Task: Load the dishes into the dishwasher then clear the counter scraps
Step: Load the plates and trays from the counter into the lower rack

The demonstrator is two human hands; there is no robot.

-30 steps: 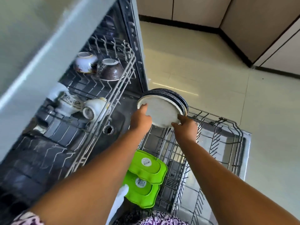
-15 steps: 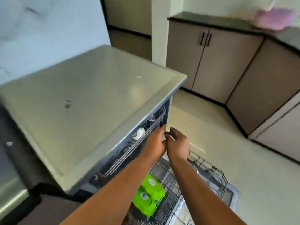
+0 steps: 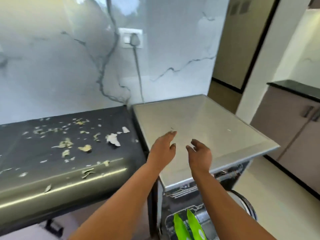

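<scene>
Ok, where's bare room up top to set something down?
The grey dishwasher top is bare, bordered by the marble wall behind and the dark counter on its left; both hands, left hand and right hand, hover empty over its front. The dark counter is crowded with scraps.

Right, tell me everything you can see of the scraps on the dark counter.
The scraps are pale bits, whitish to yellow-green, looking like torn vegetable peel or leaf, though blur hides which. They lie flat and loose, scattered over the dark counter from near the wall to its rounded front edge. The biggest white piece sits towards the right end, with a smaller one behind it; most of the rest are small flecks. Nothing touches them: the left hand and right hand are both open, over the grey dishwasher top.
</scene>
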